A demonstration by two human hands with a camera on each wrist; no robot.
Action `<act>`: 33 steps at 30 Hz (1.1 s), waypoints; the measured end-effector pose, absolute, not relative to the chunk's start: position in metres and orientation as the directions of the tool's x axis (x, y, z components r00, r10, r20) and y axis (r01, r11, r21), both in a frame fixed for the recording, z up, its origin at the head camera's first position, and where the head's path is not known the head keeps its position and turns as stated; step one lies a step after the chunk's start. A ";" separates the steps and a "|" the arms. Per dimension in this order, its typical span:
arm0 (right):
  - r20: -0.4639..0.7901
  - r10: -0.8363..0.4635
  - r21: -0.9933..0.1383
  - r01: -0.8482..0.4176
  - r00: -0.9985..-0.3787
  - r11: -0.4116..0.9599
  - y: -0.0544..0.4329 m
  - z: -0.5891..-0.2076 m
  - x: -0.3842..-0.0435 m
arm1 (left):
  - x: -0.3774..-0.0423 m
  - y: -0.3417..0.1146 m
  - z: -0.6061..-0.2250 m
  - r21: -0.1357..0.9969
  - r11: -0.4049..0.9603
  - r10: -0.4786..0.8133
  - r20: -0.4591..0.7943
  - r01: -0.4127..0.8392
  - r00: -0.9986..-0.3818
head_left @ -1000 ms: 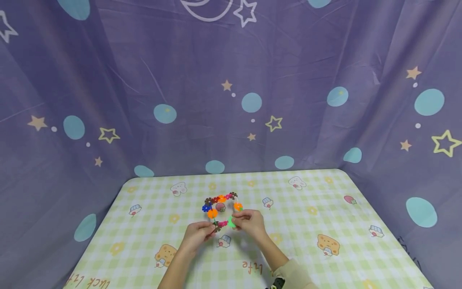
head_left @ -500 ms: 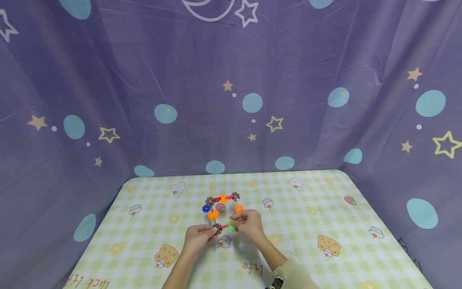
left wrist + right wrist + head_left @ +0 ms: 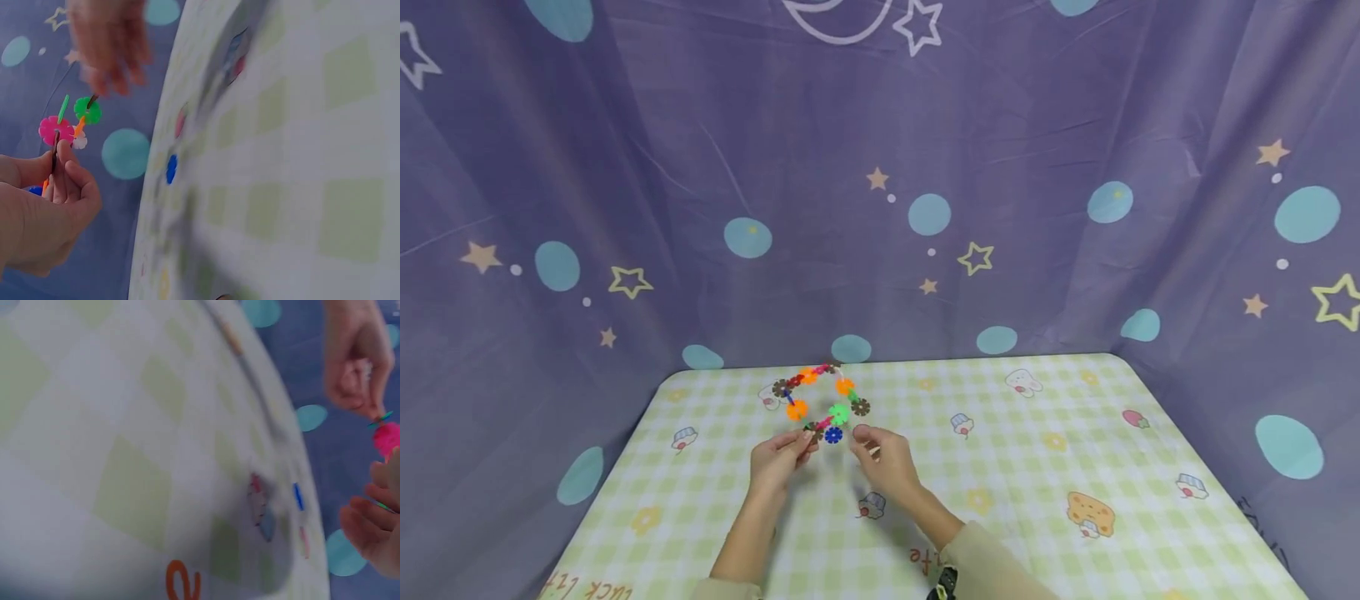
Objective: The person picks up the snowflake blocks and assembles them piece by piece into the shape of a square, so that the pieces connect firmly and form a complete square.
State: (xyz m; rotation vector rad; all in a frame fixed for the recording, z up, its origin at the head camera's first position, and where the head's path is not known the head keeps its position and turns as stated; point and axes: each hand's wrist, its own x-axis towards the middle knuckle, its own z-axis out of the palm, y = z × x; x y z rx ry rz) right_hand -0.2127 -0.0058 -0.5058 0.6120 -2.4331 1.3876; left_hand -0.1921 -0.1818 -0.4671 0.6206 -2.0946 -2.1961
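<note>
A ring-like chain of flower-shaped snowflake discs is held up over the table, with an orange disc, a green disc and a brown disc among its pieces. My left hand pinches a brown disc at its near-left corner between thumb and fingers. In the left wrist view, a pink disc stands just beyond those fingertips. My right hand is off the chain, its fingers loosely bent just beside the near-right end. Blurred in the left wrist view, the right hand's fingers hang with nothing in them.
One loose blue disc lies on the table beneath the chain. A green checked cloth with printed cakes, flowers and rabbits covers the table. Behind it hangs a purple curtain with stars and blue spots.
The chain has moved left and away from me with my left hand. My right hand, earlier holding the chain near the green disc, has let go. The blue disc stays in place.
</note>
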 end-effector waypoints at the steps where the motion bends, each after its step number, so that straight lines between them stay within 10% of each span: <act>1: 0.409 -0.289 -0.712 -0.501 -0.866 0.492 -0.009 -0.509 -0.215 | -0.194 -0.186 -0.465 0.965 -0.085 -0.304 -0.262 -0.248 -0.916; 14: 0.081 -0.669 -0.302 -0.658 -0.739 0.690 -0.025 -0.527 -0.233 | -0.194 -0.199 -0.470 0.947 -0.113 -0.291 -0.320 -0.300 -0.902; 33: 0.157 -0.635 -0.362 -0.643 -0.756 0.675 0.075 -0.529 -0.191 | -0.176 -0.191 -0.482 0.947 0.038 -0.218 -0.305 -0.320 -0.927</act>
